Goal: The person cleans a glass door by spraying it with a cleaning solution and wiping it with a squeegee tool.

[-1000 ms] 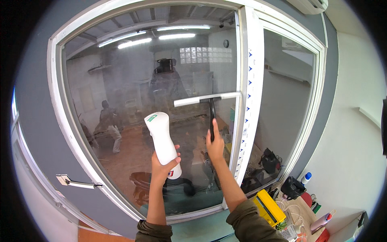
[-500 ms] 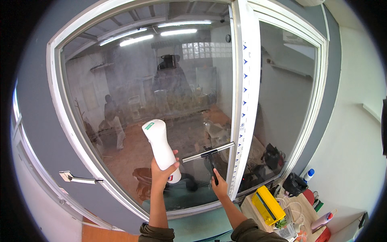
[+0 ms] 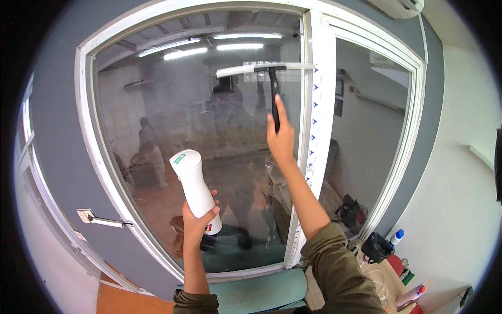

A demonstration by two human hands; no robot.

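My left hand (image 3: 196,220) is wrapped round the lower part of a white plastic bottle (image 3: 194,183), held tilted in front of the large window pane (image 3: 157,115). A green label marks the bottle's upper end. Raised high, my right hand (image 3: 281,137) grips the black handle of a window squeegee (image 3: 274,83). The squeegee's long pale blade lies crosswise at the upper right of the pane, its right end over the white window frame (image 3: 317,125). Whether the blade touches the glass I cannot tell. Hazy patches and reflections show on the pane.
Below the window lies a green padded seat (image 3: 256,290). At lower right, a wooden table (image 3: 374,272) bears cables, a black bag (image 3: 377,247), a blue-capped bottle (image 3: 397,236) and a red-capped bottle (image 3: 410,296). A socket (image 3: 84,215) with a plug is on the left wall.
My right hand has carried the squeegee from the lower part of the pane up to its upper right. My left hand with the bottle has shifted slightly left and toward me.
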